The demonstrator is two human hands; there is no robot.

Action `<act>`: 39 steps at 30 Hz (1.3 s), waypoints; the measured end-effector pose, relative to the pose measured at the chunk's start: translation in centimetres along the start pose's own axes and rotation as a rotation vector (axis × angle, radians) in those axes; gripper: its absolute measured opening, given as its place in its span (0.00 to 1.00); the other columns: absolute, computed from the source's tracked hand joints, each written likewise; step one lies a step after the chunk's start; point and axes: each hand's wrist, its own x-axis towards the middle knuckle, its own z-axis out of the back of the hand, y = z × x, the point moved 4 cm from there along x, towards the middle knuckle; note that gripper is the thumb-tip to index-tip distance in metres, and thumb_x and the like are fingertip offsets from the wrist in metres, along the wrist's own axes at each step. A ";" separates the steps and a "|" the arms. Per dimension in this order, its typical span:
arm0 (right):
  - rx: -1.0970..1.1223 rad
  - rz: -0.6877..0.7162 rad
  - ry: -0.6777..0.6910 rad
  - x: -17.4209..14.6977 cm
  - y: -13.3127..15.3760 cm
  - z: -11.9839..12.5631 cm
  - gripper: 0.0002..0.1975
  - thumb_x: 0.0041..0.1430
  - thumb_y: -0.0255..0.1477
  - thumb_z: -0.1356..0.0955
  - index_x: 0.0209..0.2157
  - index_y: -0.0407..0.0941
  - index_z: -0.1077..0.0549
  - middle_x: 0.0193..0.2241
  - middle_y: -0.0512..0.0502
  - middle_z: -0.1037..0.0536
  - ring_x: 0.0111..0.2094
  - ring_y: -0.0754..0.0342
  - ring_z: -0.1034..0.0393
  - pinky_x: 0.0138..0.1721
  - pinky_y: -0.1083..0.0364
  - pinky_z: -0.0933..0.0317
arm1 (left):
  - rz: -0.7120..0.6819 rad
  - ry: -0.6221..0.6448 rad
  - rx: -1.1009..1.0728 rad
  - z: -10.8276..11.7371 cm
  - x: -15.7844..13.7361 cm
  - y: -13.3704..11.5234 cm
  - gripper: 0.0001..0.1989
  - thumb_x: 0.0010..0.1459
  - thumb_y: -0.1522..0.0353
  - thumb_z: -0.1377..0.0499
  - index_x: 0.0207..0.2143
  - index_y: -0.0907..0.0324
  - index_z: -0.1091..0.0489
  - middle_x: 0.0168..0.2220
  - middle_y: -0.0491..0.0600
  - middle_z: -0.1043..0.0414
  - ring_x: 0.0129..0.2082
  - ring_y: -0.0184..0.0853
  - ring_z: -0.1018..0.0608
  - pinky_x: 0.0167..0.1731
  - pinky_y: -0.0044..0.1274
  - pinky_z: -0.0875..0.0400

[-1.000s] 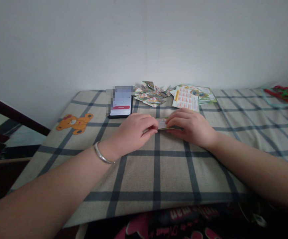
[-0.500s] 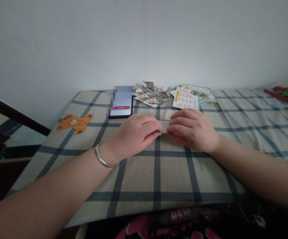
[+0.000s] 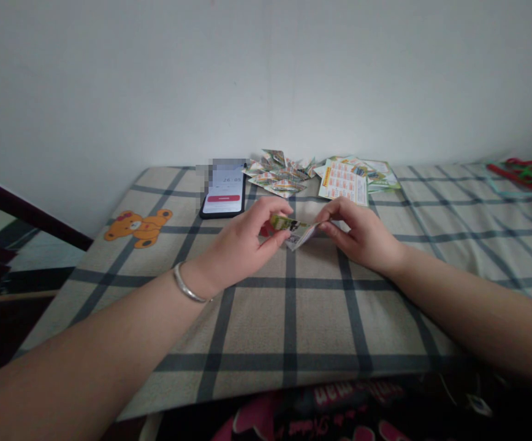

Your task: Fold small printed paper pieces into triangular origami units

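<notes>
Between my hands is a small printed paper card [image 3: 299,234], green and white, bent along a crease and lifted slightly off the cloth. My left hand [image 3: 260,236], with a silver bangle at the wrist, curls around the card's left end, thumb below and fingers above. On the other end, my right hand [image 3: 351,229] pinches the paper between thumb and forefinger. Beyond my hands lie several folded paper pieces [image 3: 279,174] in a pile. Right of them is a stack of flat printed cards [image 3: 343,182], the top one with orange print.
A phone [image 3: 224,199] with a lit screen lies behind my left hand. An orange teddy bear picture [image 3: 140,228] is at the left on the checked tablecloth [image 3: 257,331]. Red and green strips [image 3: 526,177] lie at the far right, and a white wall [image 3: 266,79] stands behind.
The card was narrow and low under both hands' fingers; now it is raised and partly opened along its fold. My fingers have spread from lying over it to gripping its ends.
</notes>
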 end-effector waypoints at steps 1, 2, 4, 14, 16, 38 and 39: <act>0.024 -0.013 -0.023 0.0 0.0 0.0 0.01 0.62 0.26 0.35 0.36 0.46 0.33 0.30 0.49 0.25 0.30 0.57 0.30 0.30 0.58 0.35 | 0.003 0.009 -0.001 -0.1 0.0 0.0 0.18 0.60 0.74 0.42 0.51 0.56 0.40 0.47 0.48 0.31 0.41 0.29 0.24 0.41 0.22 0.27; 0.056 -0.028 -0.045 0.0 0.0 0.1 0.01 0.62 0.27 0.34 0.35 0.46 0.33 0.29 0.50 0.26 0.28 0.58 0.31 0.28 0.59 0.36 | 0.004 0.021 0.006 -0.1 0.0 0.0 0.19 0.60 0.74 0.42 0.52 0.55 0.41 0.49 0.49 0.32 0.45 0.31 0.24 0.43 0.24 0.26; 0.121 -0.071 -0.077 0.0 -0.2 0.0 0.02 0.61 0.27 0.34 0.35 0.46 0.33 0.29 0.50 0.27 0.27 0.59 0.33 0.27 0.60 0.37 | 0.006 0.044 0.029 -0.2 0.0 0.0 0.19 0.61 0.73 0.43 0.54 0.55 0.40 0.51 0.50 0.32 0.50 0.34 0.26 0.47 0.26 0.27; 0.230 -0.306 0.051 -0.1 -2.2 -1.1 0.14 0.54 0.28 0.30 0.41 0.46 0.35 0.22 0.58 0.32 0.18 0.63 0.41 0.16 0.62 0.49 | 0.166 0.141 0.113 -0.3 0.3 1.0 0.20 0.61 0.72 0.45 0.56 0.54 0.39 0.49 0.48 0.27 0.42 0.32 0.22 0.42 0.26 0.27; 0.229 -0.334 0.081 -0.2 -2.3 -1.3 0.14 0.54 0.28 0.30 0.42 0.47 0.36 0.18 0.60 0.35 0.17 0.61 0.40 0.16 0.62 0.49 | 0.167 0.159 0.121 -0.4 0.3 1.2 0.20 0.62 0.72 0.45 0.56 0.54 0.38 0.52 0.47 0.28 0.44 0.33 0.22 0.45 0.27 0.28; 0.014 -0.091 0.106 0.5 -1.0 -0.9 0.08 0.51 0.17 0.34 0.31 0.44 0.30 0.40 0.45 0.26 0.28 0.60 0.33 0.26 0.60 0.38 | -0.185 0.401 0.409 -1.1 -0.2 0.3 0.17 0.59 0.60 0.39 0.49 0.54 0.28 0.52 0.50 0.29 0.53 0.42 0.30 0.54 0.37 0.36; 0.031 -0.101 0.115 0.4 -1.0 -1.0 0.08 0.52 0.17 0.34 0.32 0.44 0.30 0.40 0.45 0.26 0.26 0.61 0.34 0.25 0.60 0.38 | -0.193 0.412 0.421 -1.1 -0.2 0.3 0.17 0.59 0.60 0.39 0.49 0.54 0.28 0.52 0.50 0.29 0.52 0.41 0.29 0.53 0.37 0.35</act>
